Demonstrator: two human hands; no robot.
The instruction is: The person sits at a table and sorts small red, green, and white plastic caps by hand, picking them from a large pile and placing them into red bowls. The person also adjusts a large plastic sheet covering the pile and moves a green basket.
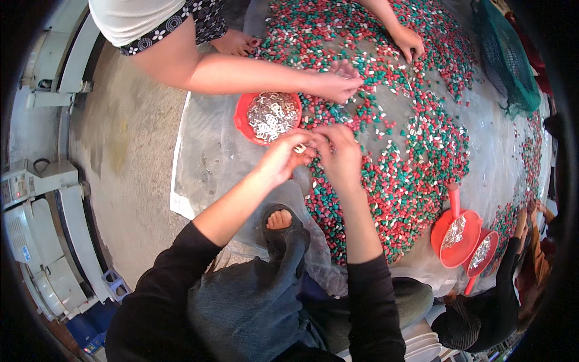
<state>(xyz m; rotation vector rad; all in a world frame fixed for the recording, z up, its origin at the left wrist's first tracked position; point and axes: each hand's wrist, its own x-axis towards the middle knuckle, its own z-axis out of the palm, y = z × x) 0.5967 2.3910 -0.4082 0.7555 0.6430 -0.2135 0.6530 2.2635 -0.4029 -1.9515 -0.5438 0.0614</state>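
Head view: our left hand (283, 159), grip curled, holds a pale piece (300, 148); our right hand (340, 153), just beside, grip unclear. We judge sorting underway; next calls for release into the red bowl (242, 118) beyond, beside the mixed pile (401, 187).

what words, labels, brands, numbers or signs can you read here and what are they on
No text can be read.
Blue-and-white label on the pale machine at left: too small and blurred to read.
Control panel at far left: any marks too small to make out.
Red bowl by the left hand: no lettering shows.
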